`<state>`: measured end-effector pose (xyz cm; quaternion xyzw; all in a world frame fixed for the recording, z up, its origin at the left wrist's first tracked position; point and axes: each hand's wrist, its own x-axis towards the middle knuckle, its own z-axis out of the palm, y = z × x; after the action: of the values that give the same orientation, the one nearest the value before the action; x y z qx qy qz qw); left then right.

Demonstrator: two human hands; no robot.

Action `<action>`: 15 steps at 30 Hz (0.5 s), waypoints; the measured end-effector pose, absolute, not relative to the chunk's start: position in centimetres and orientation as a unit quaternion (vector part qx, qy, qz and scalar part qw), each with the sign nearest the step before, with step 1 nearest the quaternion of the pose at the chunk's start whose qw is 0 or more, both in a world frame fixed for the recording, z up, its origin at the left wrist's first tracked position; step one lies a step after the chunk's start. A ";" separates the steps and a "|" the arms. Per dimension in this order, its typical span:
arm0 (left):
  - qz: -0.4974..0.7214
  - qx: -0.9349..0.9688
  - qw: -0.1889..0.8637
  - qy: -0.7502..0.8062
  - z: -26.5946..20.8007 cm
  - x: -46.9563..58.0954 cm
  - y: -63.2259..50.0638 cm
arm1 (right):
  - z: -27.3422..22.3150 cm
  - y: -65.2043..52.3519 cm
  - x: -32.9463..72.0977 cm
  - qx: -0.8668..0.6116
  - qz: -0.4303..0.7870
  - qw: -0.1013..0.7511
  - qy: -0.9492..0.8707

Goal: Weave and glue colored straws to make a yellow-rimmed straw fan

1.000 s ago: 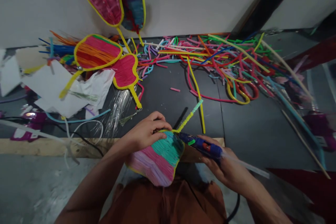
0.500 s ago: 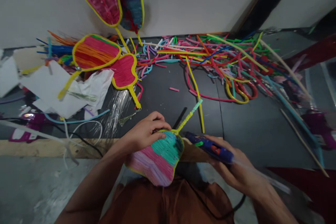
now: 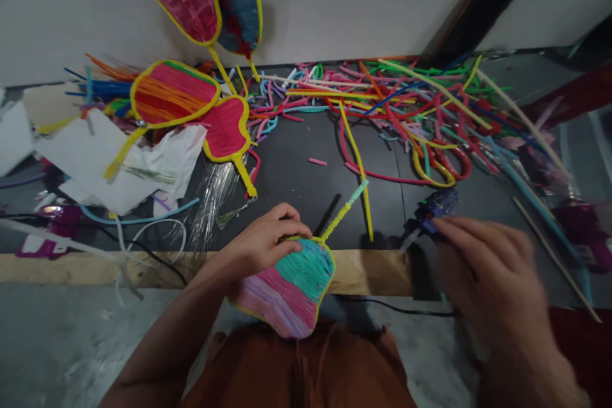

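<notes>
The left hand (image 3: 270,239), grip closed, pinches a striped fan (image 3: 287,296) at the worktop's front edge (image 3: 366,273). Rightward, a snagged cord (image 3: 396,308) might drag the glue gun (image 3: 434,210) off; beside it, the right hand's (image 3: 495,268) grip is too blurred to tell.

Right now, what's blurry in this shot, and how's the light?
In the head view, your right hand is smeared and the glue gun near its fingertips is blurred; in the head view, your left hand and the held panel look sharper; in the head view, light is dim, with a soft shadow on the wall.
</notes>
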<state>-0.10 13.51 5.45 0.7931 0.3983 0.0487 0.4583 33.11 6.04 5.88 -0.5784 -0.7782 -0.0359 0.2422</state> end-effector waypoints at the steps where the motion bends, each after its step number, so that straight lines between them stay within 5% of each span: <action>1: 0.048 0.793 0.458 0.399 5.5 -0.1 13.5 | 6.0 6.1 31.6 -0.549 0.002 0.270 -0.791; 5: 0.045 0.797 0.454 0.396 5.6 0.0 13.6 | 4.8 6.5 25.7 -0.451 0.132 0.280 -0.837; 15: 0.047 0.802 0.448 0.394 5.4 0.1 13.5 | 2.4 6.5 21.9 -0.463 0.161 0.311 -0.814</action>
<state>0.11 13.45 5.44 0.8015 0.3936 0.0466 0.4478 21.91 6.54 2.43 -0.4632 -0.8141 0.1610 0.3110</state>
